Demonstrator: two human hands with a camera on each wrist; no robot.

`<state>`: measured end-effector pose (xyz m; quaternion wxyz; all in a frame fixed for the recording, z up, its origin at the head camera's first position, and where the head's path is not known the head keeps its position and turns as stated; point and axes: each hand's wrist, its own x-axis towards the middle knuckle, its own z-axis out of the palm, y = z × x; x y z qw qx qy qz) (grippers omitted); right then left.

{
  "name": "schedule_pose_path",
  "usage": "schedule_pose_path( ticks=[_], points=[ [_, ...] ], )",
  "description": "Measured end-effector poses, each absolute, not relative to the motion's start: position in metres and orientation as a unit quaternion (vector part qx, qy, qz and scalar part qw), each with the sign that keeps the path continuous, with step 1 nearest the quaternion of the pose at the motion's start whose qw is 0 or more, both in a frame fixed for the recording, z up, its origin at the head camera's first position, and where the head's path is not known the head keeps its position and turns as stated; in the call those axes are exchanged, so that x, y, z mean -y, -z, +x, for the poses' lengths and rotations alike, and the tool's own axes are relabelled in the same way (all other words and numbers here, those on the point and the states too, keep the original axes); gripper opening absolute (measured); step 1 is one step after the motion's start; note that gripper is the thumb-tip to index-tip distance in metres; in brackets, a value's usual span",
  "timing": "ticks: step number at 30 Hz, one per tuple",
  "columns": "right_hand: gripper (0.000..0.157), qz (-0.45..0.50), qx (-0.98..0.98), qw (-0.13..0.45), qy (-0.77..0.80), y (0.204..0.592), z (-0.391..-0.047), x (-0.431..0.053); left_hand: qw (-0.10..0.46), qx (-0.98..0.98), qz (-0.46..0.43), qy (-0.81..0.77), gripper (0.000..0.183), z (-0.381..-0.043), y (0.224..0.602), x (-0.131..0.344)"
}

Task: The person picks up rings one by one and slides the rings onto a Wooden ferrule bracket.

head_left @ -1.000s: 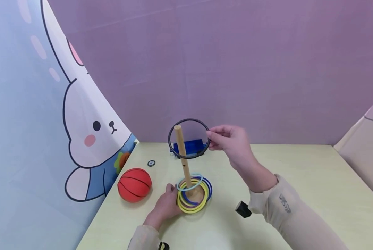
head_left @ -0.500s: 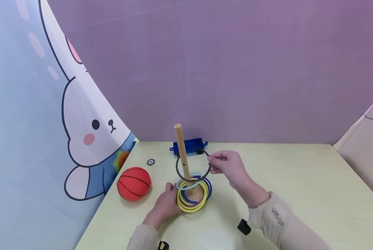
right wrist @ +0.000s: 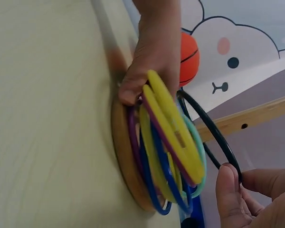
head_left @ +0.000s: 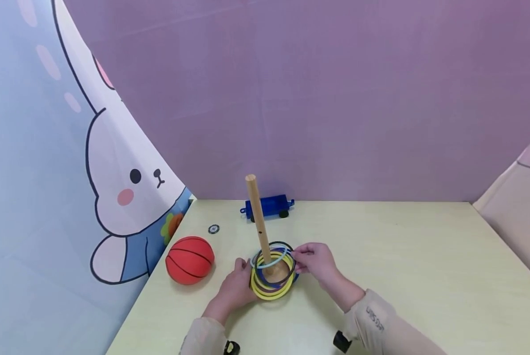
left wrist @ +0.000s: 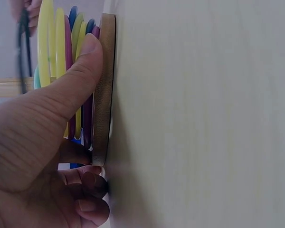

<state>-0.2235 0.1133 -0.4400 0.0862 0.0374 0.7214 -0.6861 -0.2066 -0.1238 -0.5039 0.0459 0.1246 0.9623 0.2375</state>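
Observation:
A wooden ring toss stand (head_left: 258, 217) has an upright post on a round base (left wrist: 104, 90). Yellow rings (right wrist: 180, 137), purple and blue rings, and a mint ring (right wrist: 203, 154) circle the foot of the post in a tilted pile. My left hand (head_left: 235, 290) grips the base at its left side, thumb along the edge and fingers partly hidden under the rings. Between thumb and fingertips, my right hand (head_left: 317, 262) pinches a black ring (right wrist: 211, 124). It is around the post low down, tilted, just above the pile.
Left of the stand lies a red basketball (head_left: 190, 260) with black lines. A small round disc (head_left: 213, 229) is behind it. Behind the post, near the table's (head_left: 406, 266) back edge, stands a blue toy wagon (head_left: 272, 206) with black wheels.
My right hand has lowered the black ring from the top of the post to just over the pile. My left hand keeps its grip on the base.

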Motion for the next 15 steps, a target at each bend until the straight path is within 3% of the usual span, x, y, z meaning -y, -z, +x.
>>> schedule_pose_path(
  ticks=[15],
  points=[
    [0.011, 0.037, -0.743, 0.031, 0.667, 0.453, -0.207, -0.135, 0.051, -0.961, 0.104, -0.251, 0.112, -0.201, 0.505, 0.126]
  ],
)
